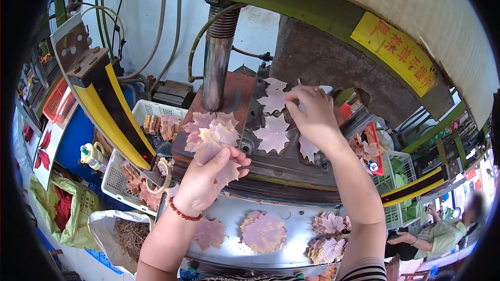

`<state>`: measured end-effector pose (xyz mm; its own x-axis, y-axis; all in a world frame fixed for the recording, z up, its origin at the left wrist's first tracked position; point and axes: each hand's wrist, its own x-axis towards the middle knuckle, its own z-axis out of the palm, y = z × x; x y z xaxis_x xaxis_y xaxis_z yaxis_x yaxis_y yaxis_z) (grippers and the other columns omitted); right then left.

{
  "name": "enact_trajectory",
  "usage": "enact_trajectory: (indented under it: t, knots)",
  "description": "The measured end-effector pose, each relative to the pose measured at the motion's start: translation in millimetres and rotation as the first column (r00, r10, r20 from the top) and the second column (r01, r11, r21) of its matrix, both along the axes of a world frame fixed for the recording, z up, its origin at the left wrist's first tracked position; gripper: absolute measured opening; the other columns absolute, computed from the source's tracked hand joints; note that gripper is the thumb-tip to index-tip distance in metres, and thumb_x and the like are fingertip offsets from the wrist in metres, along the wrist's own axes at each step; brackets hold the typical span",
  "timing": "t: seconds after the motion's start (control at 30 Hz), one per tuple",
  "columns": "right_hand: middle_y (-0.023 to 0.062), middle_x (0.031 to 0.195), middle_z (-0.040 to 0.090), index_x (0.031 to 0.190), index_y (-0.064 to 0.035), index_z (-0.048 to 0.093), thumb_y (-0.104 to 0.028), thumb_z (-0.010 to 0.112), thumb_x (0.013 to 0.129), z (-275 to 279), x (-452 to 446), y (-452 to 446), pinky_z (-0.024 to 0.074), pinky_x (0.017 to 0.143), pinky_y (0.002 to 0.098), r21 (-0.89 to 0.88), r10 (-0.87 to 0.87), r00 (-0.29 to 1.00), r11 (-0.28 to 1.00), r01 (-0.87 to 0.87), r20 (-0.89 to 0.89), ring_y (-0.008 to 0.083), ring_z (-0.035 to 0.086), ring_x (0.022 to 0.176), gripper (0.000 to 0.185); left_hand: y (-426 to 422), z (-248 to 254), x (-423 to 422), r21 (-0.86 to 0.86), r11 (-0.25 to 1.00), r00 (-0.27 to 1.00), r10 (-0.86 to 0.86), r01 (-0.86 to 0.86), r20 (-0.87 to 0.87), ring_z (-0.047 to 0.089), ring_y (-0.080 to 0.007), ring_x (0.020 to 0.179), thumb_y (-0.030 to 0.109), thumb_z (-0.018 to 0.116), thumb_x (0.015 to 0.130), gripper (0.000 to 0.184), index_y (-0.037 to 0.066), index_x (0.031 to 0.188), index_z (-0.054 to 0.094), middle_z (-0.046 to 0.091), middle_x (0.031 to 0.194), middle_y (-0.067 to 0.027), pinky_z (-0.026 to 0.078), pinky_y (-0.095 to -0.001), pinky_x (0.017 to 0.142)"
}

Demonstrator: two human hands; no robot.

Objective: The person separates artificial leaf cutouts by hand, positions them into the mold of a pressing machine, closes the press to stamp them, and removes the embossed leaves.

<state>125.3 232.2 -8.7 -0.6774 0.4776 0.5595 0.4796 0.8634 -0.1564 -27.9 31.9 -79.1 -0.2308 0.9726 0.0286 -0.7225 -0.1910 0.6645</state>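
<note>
Near us, leaf piles [263,231] sit on the table [297,225]. Our left hand [208,177] has pink leaves [216,131] in its fingers. Farther right, our right hand [314,116] is by flat leaf shapes [272,134]; we can't tell if its fingers hold anything.

The right hand [316,119] hides part of the leaf [307,148] beneath it and whatever its fingertips touch, while the bunch of leaves [211,132] in the left hand [211,171] overlaps too much to count. The right forearm [359,198] masks the near side of the stacked leaves [330,250] on the table [297,230], and the picture's bottom edge cuts off the striped sleeve [364,271]. At far right, a person's head [475,207] is blurred, and items behind are too small to tell.
</note>
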Motion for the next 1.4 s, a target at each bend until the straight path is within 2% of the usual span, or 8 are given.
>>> enact_trajectory:
  t: [0.43,0.53,0.67,0.9,1.17,1.23,1.33,1.4]
  knots:
    - [0.0186,0.106,0.066,0.11,-0.0131,0.068,-0.03,0.069,0.08,6,-38,36,0.0462,0.093,0.04,-0.056,-0.182,0.82,0.966,0.251,0.543,0.0316,0.063,0.101,0.034,-4,-9,-10,-0.039,0.998,0.992,0.04,-0.045,-0.12,0.061,-0.0173,0.082,0.023,0.057,0.096,0.022,0.002,0.102,0.06,0.062,0.089,-0.0055,0.048,-0.029,0.078]
    - [0.0188,0.117,0.062,0.118,-0.0093,0.062,-0.031,0.068,0.08,8,-29,35,0.0446,0.096,0.0415,0.377,-0.176,0.978,0.918,0.123,0.11,0.0302,0.059,0.108,0.043,-2,-4,-8,-0.061,0.988,0.977,0.127,-0.139,-0.169,0.061,-0.0175,0.082,0.023,0.058,0.095,0.021,0.003,0.099,0.061,0.062,0.091,-0.0058,0.048,-0.0298,0.077]
    - [0.0149,0.111,0.061,0.114,-0.0074,0.061,-0.029,0.065,0.083,45,-3,26,0.0441,0.088,0.0398,-0.719,-0.113,0.957,0.684,-0.12,-0.268,0.0272,0.057,0.1,0.038,-2,4,-14,-0.041,0.991,0.979,0.123,-0.131,-0.162,0.059,-0.0168,0.08,0.023,0.058,0.095,0.019,0.004,0.093,0.06,0.06,0.087,-0.0058,0.047,-0.0301,0.073]
    - [0.0071,0.092,0.061,0.103,-0.0056,0.061,-0.022,0.062,0.085,25,6,34,0.0435,0.069,0.0333,-0.756,-0.088,0.752,0.102,-0.646,-0.654,0.0204,0.056,0.08,0.024,22,22,-9,0.017,1.0,0.996,0.026,-0.025,-0.083,0.049,-0.0102,0.061,0.023,0.062,0.094,0.018,0.005,0.096,0.06,0.051,0.072,0.0016,0.041,-0.0247,0.058]
    - [0.0001,0.056,0.052,0.081,-0.0015,0.061,-0.008,0.054,0.085,62,11,30,0.0341,0.047,0.0259,-0.889,-0.403,0.907,0.362,0.28,0.122,0.0116,0.047,0.049,0.011,112,80,3,-0.054,0.99,0.971,0.118,-0.132,-0.207,0.055,-0.0137,0.069,0.018,0.058,0.092,0.014,0.005,0.099,0.058,0.059,0.08,-0.0042,0.041,-0.0247,0.056]
    - [0.0008,0.058,0.051,0.078,-0.0011,0.059,-0.008,0.053,0.084,14,28,23,0.0317,0.045,0.0244,-0.812,-0.307,0.903,0.58,-0.073,-0.3,0.0083,0.046,0.05,0.011,140,97,14,-0.17,0.971,0.811,0.04,-0.17,-0.583,0.064,-0.019,0.082,0.017,0.054,0.094,0.018,0.005,0.106,0.058,0.065,0.093,-0.0099,0.049,-0.0279,0.066]
    - [0.0006,0.061,0.051,0.08,-0.004,0.056,-0.011,0.054,0.085,-13,29,46,0.0299,0.045,0.0231,-0.764,-0.223,0.918,0.634,-0.118,-0.327,0.0071,0.045,0.05,0.008,170,97,33,-0.174,0.948,0.017,-0.176,-0.266,-0.984,0.066,-0.0222,0.09,0.024,0.05,0.094,0.025,0.008,0.111,0.061,0.067,0.103,-0.0123,0.051,-0.0307,0.078]
    - [0.0016,0.069,0.054,0.088,-0.0062,0.055,-0.019,0.056,0.089,-10,27,50,0.0358,0.051,0.0235,-0.747,-0.222,0.958,0.665,0.014,-0.18,0.0092,0.05,0.057,0.013,176,97,50,-0.008,0.965,-0.159,-0.051,-0.261,-0.986,0.066,-0.0231,0.09,0.028,0.048,0.093,0.029,0.012,0.111,0.064,0.067,0.105,-0.0113,0.05,-0.0312,0.082]
